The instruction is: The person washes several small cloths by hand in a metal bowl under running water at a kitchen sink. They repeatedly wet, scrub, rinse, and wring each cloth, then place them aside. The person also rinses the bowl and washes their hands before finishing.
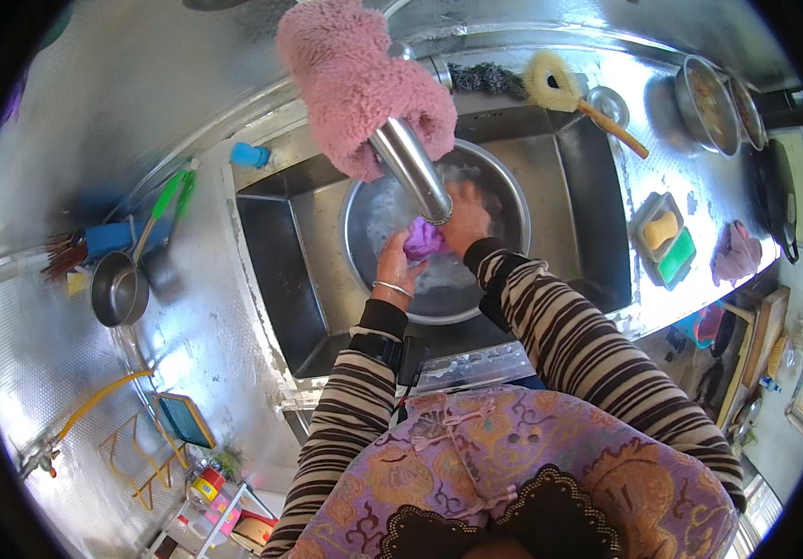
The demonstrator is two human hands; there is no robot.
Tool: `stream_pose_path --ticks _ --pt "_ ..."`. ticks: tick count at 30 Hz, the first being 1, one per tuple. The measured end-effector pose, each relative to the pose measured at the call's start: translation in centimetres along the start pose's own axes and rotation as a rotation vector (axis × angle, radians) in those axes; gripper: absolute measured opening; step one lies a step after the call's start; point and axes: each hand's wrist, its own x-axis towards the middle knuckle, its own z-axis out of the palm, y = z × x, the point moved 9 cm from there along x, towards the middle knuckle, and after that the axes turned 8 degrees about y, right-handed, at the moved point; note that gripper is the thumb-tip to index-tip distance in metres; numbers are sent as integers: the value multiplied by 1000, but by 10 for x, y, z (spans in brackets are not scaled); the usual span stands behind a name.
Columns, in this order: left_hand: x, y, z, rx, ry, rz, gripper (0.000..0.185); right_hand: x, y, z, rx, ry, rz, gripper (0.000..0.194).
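Observation:
A round metal basin (526, 209) with water in it stands in the steel sink (318, 293). Over it, my left hand (396, 267) is closed around a purple cloth (424, 239). My right hand (468, 213) is at the cloth's right side, its fingers spread and partly blurred, pointing toward the basin's far part. Just above both hands hangs the metal faucet spout (412, 171), which covers a little of the right hand. Pink fluffy fabric (366, 84) wraps the upper faucet.
On the right counter are a wooden-handled brush (611, 126), metal bowls (709, 105), a tray with a yellow sponge (660, 230) and green sponge (677, 256), and a crumpled cloth (737, 253). A blue object (250, 155) sits at the sink's back left; a small pan (120, 288) is farther left.

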Motion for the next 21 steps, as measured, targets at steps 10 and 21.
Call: stream_pose_path --ticks 10,21 --pt "29 -13 -4 -250 -289 -85 56 -82 -72 27 704 -623 142 37" --pt "1 -1 8 -55 -85 -19 49 2 21 20 138 135 38 26"
